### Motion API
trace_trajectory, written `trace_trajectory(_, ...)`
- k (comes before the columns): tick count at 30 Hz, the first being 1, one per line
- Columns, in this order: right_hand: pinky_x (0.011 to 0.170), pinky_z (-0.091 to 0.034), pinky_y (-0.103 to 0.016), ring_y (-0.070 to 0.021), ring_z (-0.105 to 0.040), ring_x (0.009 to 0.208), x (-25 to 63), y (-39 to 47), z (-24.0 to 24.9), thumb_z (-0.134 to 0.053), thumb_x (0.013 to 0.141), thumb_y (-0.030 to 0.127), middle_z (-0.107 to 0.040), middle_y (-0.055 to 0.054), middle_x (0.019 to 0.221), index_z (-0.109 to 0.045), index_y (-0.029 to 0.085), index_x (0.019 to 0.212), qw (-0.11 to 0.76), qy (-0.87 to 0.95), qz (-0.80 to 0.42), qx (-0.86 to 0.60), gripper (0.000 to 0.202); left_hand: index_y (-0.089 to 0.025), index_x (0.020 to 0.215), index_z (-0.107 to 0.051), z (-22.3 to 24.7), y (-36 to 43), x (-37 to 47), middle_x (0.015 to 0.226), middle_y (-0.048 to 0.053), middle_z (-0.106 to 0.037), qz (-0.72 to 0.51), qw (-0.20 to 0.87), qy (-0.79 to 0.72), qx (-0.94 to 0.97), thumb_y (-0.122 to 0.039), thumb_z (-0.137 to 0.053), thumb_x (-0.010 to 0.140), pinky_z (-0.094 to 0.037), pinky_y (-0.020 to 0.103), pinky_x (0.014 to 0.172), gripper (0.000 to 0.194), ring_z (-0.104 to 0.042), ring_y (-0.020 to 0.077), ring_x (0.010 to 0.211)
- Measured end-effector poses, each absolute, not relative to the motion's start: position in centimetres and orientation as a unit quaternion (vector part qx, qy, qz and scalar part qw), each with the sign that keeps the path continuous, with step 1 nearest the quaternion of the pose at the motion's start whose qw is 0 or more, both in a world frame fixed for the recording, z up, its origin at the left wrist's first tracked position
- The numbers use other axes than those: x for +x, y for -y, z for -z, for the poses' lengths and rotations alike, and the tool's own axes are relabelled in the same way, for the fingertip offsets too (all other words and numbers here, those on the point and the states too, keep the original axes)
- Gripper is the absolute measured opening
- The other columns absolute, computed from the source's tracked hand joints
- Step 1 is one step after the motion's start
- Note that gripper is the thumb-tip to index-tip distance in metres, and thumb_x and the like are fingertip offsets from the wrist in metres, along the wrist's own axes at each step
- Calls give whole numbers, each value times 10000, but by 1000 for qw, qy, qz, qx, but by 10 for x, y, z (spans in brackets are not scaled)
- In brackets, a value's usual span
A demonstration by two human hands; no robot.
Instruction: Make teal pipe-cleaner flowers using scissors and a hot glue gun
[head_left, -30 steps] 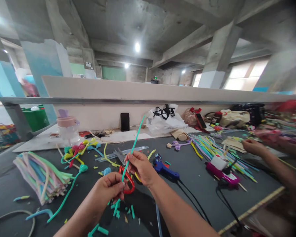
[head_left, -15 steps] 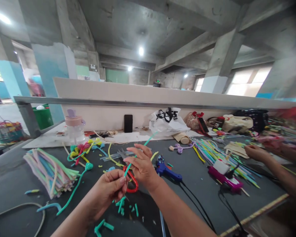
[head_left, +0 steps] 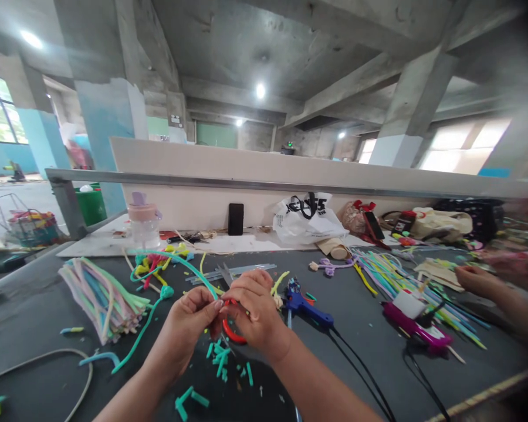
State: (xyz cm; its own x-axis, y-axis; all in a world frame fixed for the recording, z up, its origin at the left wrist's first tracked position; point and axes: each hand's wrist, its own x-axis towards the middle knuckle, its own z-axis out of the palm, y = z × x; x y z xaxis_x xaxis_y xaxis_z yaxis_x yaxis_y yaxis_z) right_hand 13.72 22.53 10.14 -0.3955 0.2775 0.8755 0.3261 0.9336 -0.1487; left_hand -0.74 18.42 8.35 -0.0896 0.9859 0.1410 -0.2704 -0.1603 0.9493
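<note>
Between the thumb and forefinger of my left hand (head_left: 193, 319) is pinched a green pipe cleaner (head_left: 198, 272), which arcs up and to the left. My right hand (head_left: 259, 310) meets it there, its fingers closed at the near end of the strip. Red-handled scissors (head_left: 237, 337) show behind and under my right hand, blades pointing away; whether the hand grips them or they lie on the table I cannot tell. Short green cut pieces (head_left: 220, 357) are scattered below my hands. A blue glue gun (head_left: 310, 309) lies to the right of my right hand.
A bundle of pastel pipe cleaners (head_left: 103, 299) lies left, near a green knotted stem (head_left: 167, 292). More long stems (head_left: 378, 275) and a magenta glue gun (head_left: 416, 328) lie right. A water bottle (head_left: 144, 225), phone (head_left: 236, 219) and white bag (head_left: 305, 217) line the back. A co-worker's hand (head_left: 473, 278) is at far right.
The green pipe cleaner pointed up and to the right; now it bends over to the left. My right hand's fingers have come down and closed beside my left fingertips. The view has shifted slightly left.
</note>
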Motion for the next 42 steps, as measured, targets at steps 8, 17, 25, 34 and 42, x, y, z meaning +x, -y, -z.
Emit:
trace_trajectory(8,883,-297,-395,-162,-521,801,132,-219,-93,-493,848,162,-630,-12,761,-595,194,795,504,836,54,-211,119,-175,545,-505,-78,-189,-10,418,-41,-535,-615,464,-423,477,-319,-673,703,-361,195,419,273,-457,82,390)
trace_trajectory(17,862,-294,-394,-164,-537,766,135,-237,-90,-491,864,167,-635,-13,733,-594,193,765,511,817,46,-263,145,-175,575,-518,-80,-189,-8,469,-37,-571,-586,448,-494,461,-324,-651,676,-426,223,393,224,-500,104,384)
trace_trajectory(25,941,-222,-415,-154,-514,798,131,-231,-84,-497,885,205,-646,6,760,-596,205,756,462,852,60,-237,163,-175,513,-496,-83,-187,-9,376,-59,-515,-585,409,-518,471,-239,-625,685,-368,174,381,225,-465,77,347)
trace_trajectory(34,810,-301,-359,-162,-488,711,140,-250,-83,-352,852,159,-535,-16,676,-505,183,703,452,831,42,-323,215,-162,566,-540,-82,-188,-9,481,-26,-569,-554,482,-493,466,-324,-651,693,-420,209,416,233,-499,95,407)
trace_trajectory(42,906,-307,-378,-217,-493,1035,148,-252,-86,-490,826,128,-585,-98,1145,-602,198,1069,485,819,80,-295,276,-137,655,-606,-82,-182,-12,569,12,-622,-490,641,-390,445,-352,-668,732,-406,194,458,237,-529,86,454)
